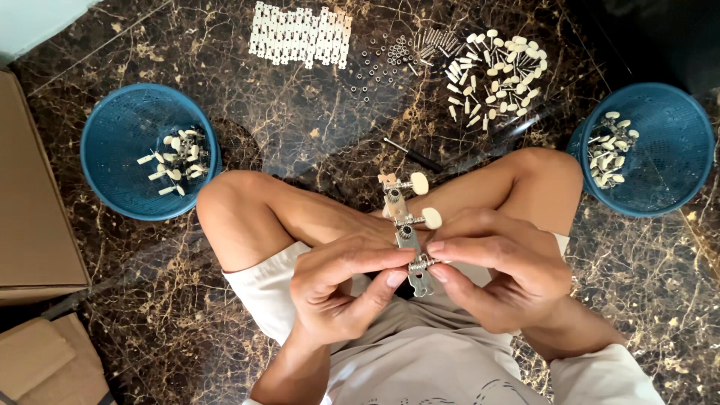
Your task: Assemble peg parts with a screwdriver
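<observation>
A metal tuner strip (406, 229), a narrow plate carrying geared pegs with cream oval knobs, stands roughly upright above the person's lap, between the two crossed bare knees. Two knobs stick out to the right of its upper part, and a worm gear shows at its lower end.

The left hand (341, 281) has its thumb and forefinger closed on the strip's lower part from the left side. The right hand (499, 274) pinches the small gear shaft at the lower end from the right, its fingertips pressed together on it, the other fingers curled in.

The person sits on a dark marbled floor (300, 127) veined in gold. Just beyond the knees lies a thin black screwdriver (412, 155). Farther out, along the top of the view, a stack of white metal plates (301, 34) lies flat, then a scatter of small screws and washers (382, 64), then a loose heap of cream-knobbed pegs (495, 71).

A blue mesh basket (112, 187) stands by the left knee with a few knobbed pieces in it. A second blue mesh basket (675, 150) stands by the right knee, also holding some. At the far left edge are brown cardboard boxes (34, 202).
</observation>
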